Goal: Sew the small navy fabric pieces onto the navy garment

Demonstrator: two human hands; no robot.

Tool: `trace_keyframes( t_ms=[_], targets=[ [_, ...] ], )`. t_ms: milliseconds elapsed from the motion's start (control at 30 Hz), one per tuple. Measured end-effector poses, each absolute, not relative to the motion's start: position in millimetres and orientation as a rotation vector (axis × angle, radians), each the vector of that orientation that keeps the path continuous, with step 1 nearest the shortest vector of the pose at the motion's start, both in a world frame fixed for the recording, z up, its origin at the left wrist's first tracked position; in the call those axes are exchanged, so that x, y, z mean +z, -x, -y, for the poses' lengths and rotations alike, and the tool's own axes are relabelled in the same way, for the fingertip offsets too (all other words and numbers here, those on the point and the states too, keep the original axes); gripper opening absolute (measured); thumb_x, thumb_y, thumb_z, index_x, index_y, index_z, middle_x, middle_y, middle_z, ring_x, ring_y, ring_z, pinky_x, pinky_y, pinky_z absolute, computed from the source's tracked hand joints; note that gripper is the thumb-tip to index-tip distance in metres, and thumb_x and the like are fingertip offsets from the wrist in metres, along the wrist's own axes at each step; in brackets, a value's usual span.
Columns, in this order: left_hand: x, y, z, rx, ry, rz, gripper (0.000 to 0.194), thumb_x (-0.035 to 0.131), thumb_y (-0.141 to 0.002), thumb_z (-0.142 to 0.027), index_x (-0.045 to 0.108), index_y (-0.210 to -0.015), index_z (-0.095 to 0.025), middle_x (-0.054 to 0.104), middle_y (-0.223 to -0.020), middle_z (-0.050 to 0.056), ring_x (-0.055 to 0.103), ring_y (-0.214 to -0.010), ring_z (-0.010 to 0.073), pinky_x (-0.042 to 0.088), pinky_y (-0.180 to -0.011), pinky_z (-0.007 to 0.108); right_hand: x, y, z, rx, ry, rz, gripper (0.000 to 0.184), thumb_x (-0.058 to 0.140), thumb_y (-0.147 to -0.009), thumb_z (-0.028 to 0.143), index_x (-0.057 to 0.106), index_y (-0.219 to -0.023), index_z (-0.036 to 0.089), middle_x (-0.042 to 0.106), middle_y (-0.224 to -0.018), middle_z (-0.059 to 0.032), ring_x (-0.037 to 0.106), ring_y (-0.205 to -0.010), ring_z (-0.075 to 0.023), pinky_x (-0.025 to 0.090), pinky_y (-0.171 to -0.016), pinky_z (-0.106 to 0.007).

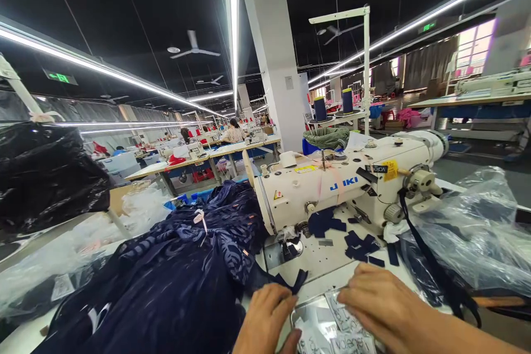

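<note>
The left hand point(266, 316) and right hand point(378, 297) are half-curled; whether either grips, I cannot tell. Between them, at 5 o'clock, glossy white labels with black lettering point(349, 344) should prove light, pliable, slippery: best pinched by an edge.

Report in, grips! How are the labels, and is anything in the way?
Left grip beside the labels, right grip at their edge. Labels overlapping. Dark cloth heaped on the left, scraps ahead; neither covers them.

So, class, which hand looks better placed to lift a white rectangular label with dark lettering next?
Probably the right hand: its fingertips appear at the labels, while the left hand sits beside the navy fabric pile.
</note>
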State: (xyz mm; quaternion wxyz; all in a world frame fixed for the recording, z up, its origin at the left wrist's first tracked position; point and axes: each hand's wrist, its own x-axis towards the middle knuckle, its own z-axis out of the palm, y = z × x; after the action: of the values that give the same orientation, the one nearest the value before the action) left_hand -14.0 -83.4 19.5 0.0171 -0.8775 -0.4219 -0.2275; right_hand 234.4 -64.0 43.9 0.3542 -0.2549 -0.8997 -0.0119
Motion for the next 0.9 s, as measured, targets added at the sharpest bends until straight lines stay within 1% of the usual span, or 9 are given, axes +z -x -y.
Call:
trace_keyframes(
  t_ms=[67,133,200,267,367,500,600,767,900],
  targets=[
    [31,12,66,-0.676,2.735,1.335,0.033,0.052,-0.075,-0.020,0.053,-0.108,-0.022,0.057,-0.106,0.009,0.049,-0.101,0.0258,0.041,-0.085,0.040,40,-246,45,0.016,0.826,2.377,0.029,0.032,-0.091,0.020,0.059,-0.078,0.019,0.060,-0.067,-0.0031,0.054,-0.062,-0.0142,0.040,-0.062,-0.027],
    [36,8,52,-0.565,2.738,1.416,0.036,0.056,-0.071,-0.016,0.054,-0.106,-0.022,0.056,-0.107,0.007,0.048,-0.102,0.0249,0.038,-0.088,0.040,32,-259,27,0.045,0.968,2.398,0.028,0.034,-0.089,0.018,0.059,-0.077,0.018,0.061,-0.072,-0.0044,0.056,-0.067,-0.0162,0.040,-0.065,-0.029],
    [37,3,42,-0.401,2.730,1.499,0.029,0.059,-0.069,-0.017,0.058,-0.097,-0.022,0.058,-0.102,0.006,0.050,-0.098,0.0243,0.037,-0.088,0.040,24,-270,11,0.028,1.106,2.402,0.026,0.036,-0.087,0.016,0.060,-0.076,0.017,0.062,-0.074,-0.0052,0.056,-0.070,-0.0182,0.040,-0.067,-0.031],
    [35,0,35,-0.253,2.705,1.553,0.017,0.059,-0.068,-0.019,0.060,-0.085,-0.020,0.060,-0.094,0.005,0.052,-0.093,0.0242,0.036,-0.087,0.041,19,-279,-2,0.002,1.236,2.385,0.025,0.037,-0.086,0.013,0.060,-0.076,0.017,0.062,-0.076,-0.0053,0.057,-0.071,-0.0191,0.040,-0.068,-0.032],
    [32,-1,27,-0.169,2.685,1.561,0.008,0.055,-0.069,-0.015,0.059,-0.075,-0.019,0.060,-0.087,0.005,0.054,-0.087,0.0229,0.034,-0.087,0.042,20,-290,-14,-0.001,1.408,2.336,0.022,0.041,-0.083,0.011,0.061,-0.076,0.017,0.062,-0.076,-0.0048,0.057,-0.071,-0.0188,0.041,-0.066,-0.029],
    [22,1,17,-0.224,2.722,1.457,0.014,0.045,-0.075,-0.013,0.058,-0.073,-0.019,0.060,-0.084,0.005,0.056,-0.082,0.0213,0.035,-0.086,0.041,26,-298,-21,-0.004,1.536,2.303,0.019,0.045,-0.080,0.008,0.061,-0.073,0.017,0.061,-0.074,-0.0037,0.057,-0.072,-0.0172,0.040,-0.063,-0.025],
    [10,-1,10,-0.322,2.701,1.408,0.019,0.040,-0.075,-0.009,0.055,-0.069,-0.019,0.059,-0.076,0.004,0.056,-0.075,0.0199,0.040,-0.077,0.036,27,-293,-24,-0.039,1.528,2.340,0.015,0.050,-0.078,0.007,0.061,-0.073,0.017,0.061,-0.075,-0.0029,0.055,-0.073,-0.0161,0.039,-0.066,-0.025],
    [-3,-4,1,-0.467,2.537,1.302,0.021,0.041,-0.065,0.000,0.053,-0.063,-0.018,0.057,-0.077,0.006,0.053,-0.073,0.0224,0.041,-0.070,0.037,15,-275,-30,-0.308,1.365,2.532,0.012,0.052,-0.081,0.011,0.061,-0.075,0.017,0.061,-0.081,-0.0028,0.051,-0.081,-0.0187,0.035,-0.072,-0.031],
    [-4,0,-5,-0.561,2.564,1.125,0.027,0.037,-0.061,0.006,0.051,-0.060,-0.017,0.057,-0.073,0.005,0.052,-0.072,0.0218,0.042,-0.065,0.036,-2,-261,-36,-0.494,1.172,2.664,0.020,0.045,-0.085,0.009,0.058,-0.071,0.015,0.059,-0.074,-0.0041,0.049,-0.075,-0.0182,0.033,-0.074,-0.033]
  ],
)
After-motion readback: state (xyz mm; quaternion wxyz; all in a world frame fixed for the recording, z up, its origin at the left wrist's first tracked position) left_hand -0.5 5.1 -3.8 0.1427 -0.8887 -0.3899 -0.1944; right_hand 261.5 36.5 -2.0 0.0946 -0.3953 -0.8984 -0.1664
